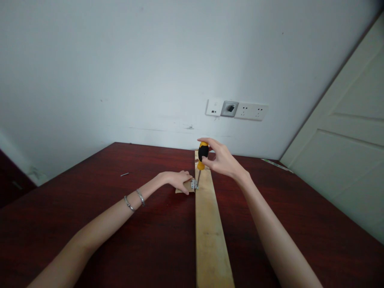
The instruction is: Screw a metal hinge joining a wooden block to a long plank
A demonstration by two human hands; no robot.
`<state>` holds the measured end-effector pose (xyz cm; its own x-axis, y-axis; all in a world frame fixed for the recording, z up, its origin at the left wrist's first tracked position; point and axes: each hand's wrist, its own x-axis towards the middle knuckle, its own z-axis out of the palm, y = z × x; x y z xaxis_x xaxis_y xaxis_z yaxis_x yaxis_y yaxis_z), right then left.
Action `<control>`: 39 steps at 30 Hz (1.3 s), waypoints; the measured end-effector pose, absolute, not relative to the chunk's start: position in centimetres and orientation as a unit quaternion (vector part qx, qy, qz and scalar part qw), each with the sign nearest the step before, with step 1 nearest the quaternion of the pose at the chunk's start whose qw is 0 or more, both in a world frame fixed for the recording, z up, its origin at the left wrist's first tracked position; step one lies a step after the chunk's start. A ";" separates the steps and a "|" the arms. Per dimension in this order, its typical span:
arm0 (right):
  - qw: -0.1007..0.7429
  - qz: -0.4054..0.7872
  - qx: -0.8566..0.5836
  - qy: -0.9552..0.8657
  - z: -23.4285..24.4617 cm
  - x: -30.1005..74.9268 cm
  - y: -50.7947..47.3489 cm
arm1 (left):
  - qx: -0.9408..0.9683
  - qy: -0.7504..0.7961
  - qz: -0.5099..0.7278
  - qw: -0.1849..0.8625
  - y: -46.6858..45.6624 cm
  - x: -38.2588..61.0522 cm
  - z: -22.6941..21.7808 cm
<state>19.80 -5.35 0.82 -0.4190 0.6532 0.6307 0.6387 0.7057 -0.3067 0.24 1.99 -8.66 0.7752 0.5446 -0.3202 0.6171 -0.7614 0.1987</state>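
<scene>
A yellow and black screwdriver [203,152] stands nearly upright in my right hand [220,158], its handle between thumb and fingers. Its shaft points down to a small metal hinge [193,184] at the left edge of a long wooden plank [210,232]. Whether the tip sits in a screw is too small to tell. My left hand [181,181] lies with fingers spread over a small brown piece [179,191], cardboard or thin wood, beside the plank. It presses this piece down next to the hinge.
The dark red tabletop [144,244] carries the plank, running from the front to the wall. A small metal rod or screw [124,174] lies at the left. A thin pale strip [277,165] rests near the right back edge. Wall sockets [250,111] sit above the table.
</scene>
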 end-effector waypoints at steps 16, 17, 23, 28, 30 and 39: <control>0.343 -0.062 -0.458 -0.818 1.1 19.3 -6.1 | 0.927 0.318 -0.122 0.156 1.6 0.2 -8.2; 0.345 -0.059 -0.456 -0.818 1.1 19.3 -6.1 | 0.928 0.316 -0.121 0.156 1.6 0.2 -8.2; 0.335 -0.063 -0.463 -0.818 1.3 19.2 -6.3 | 0.930 0.310 -0.116 0.163 1.8 0.2 -8.4; 0.362 -0.040 -0.446 -0.818 1.0 19.5 -5.7 | 0.927 0.317 -0.117 0.164 1.8 0.2 -8.4; 0.381 -0.025 -0.437 -0.814 0.9 19.7 -5.5 | 0.927 0.317 -0.117 0.162 1.8 0.2 -8.4; 0.469 -0.048 -0.451 -0.758 1.2 21.2 -4.8 | 0.935 0.299 -0.108 0.159 1.7 0.2 -8.3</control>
